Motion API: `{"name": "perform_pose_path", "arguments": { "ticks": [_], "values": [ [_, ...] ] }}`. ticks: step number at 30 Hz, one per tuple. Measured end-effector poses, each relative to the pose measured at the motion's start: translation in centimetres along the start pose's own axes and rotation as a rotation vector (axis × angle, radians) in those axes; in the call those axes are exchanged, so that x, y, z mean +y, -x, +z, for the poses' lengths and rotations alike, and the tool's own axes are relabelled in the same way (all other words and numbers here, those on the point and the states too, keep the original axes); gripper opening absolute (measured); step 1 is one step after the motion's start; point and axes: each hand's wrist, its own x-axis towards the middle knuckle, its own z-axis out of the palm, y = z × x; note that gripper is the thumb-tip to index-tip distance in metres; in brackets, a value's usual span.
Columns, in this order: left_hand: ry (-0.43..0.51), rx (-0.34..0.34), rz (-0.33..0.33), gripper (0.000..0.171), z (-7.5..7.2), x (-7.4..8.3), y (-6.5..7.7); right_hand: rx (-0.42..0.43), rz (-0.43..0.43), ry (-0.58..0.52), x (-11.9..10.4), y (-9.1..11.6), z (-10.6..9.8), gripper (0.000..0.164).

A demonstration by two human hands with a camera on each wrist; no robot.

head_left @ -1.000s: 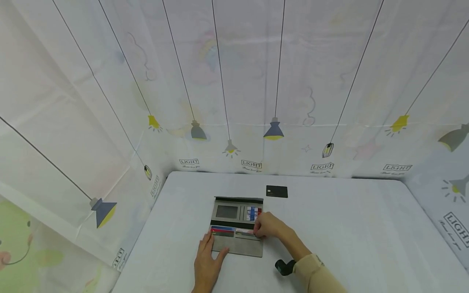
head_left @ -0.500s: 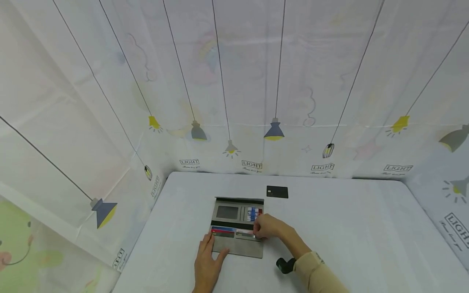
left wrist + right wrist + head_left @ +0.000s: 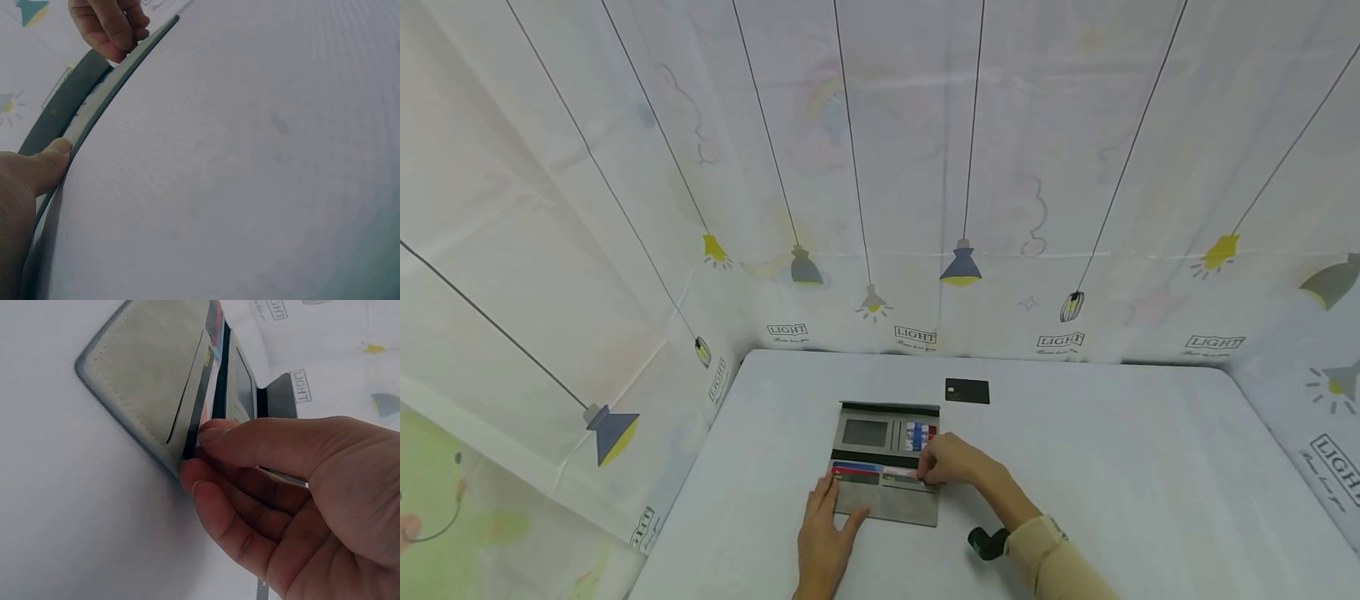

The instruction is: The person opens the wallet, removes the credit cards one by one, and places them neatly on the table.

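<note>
A grey wallet (image 3: 891, 507) lies unfolded on the white table. My left hand (image 3: 826, 537) rests along its left edge with the fingers stretched out and the thumb on the lower flap. At the right end of the lower flap, my right hand (image 3: 953, 460) pinches the corner of a dark bank card (image 3: 201, 400), most of which sits in a slot. A pinkish card shows just behind it in the right wrist view. Red and blue cards (image 3: 855, 471) fill the left slots. The upper flap has a dark window (image 3: 865, 433) and a blue-and-red patterned card (image 3: 917, 435).
A black chip card (image 3: 967, 391) lies on the table (image 3: 1112, 467) beyond the wallet's upper right corner. Beside the right sleeve (image 3: 1052, 554) a small black device (image 3: 987, 543) sits at the wrist. Patterned sheeting (image 3: 895, 167) with printed lamps rises behind the table and at its left.
Almost nothing has moved. The right fingers have shifted very slightly at the card's corner, while the left hand and wallet stay in place.
</note>
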Motion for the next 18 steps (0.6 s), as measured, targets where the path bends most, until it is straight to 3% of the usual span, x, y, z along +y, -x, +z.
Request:
{"name": "perform_pose_path", "arguments": {
  "ticks": [6,14,18],
  "values": [
    [0.008,0.003,-0.006,0.076,-0.02,0.07,0.0,0.0,0.032,-0.01,-0.21,-0.2,-0.16,0.008],
    [0.011,0.007,-0.003,0.075,0.04,0.17,-0.04,-0.004,0.012,-0.038,-0.07,-0.09,-0.07,0.006],
    [0.016,0.015,-0.011,0.074,-0.01,0.28,-0.02,0.024,0.029,0.006,-0.53,0.03,0.21,0.006]
  ]
}}
